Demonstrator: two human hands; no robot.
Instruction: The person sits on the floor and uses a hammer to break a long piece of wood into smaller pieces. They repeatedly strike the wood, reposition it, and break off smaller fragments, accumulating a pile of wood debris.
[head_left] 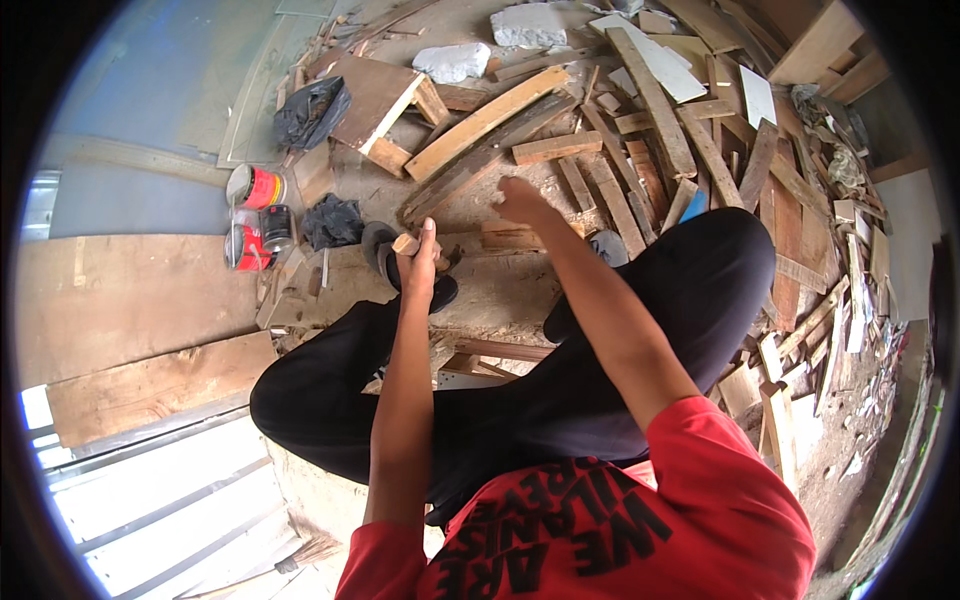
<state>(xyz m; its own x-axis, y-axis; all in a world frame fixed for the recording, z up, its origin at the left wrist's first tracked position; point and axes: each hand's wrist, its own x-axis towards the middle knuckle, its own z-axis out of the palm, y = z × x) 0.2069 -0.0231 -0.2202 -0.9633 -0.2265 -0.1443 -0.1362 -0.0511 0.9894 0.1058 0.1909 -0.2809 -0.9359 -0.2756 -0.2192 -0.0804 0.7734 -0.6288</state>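
My left hand (418, 270) is closed, thumb raised, around a short wooden piece (404, 245) whose pale end sticks out at the thumb side. The rest of that piece is hidden by the fingers, so I cannot tell if it belongs to a tool. Farther forward and to the right, my right hand (522, 201) hangs above the floor with its fingers curled in. Whatever it may hold is too small or hidden to make out. Beneath it lies a short wood offcut (508, 236). A long light plank (485, 122) rests beyond both hands.
Paint cans (264, 188) and a crumpled black plastic bag (332, 221) stand at the left. A brown board (372, 100) leans behind them. Scrap lumber (650, 110) is heaped at the right, and white chunks (452, 63) lie at the back. My bent legs (690, 290) frame the space.
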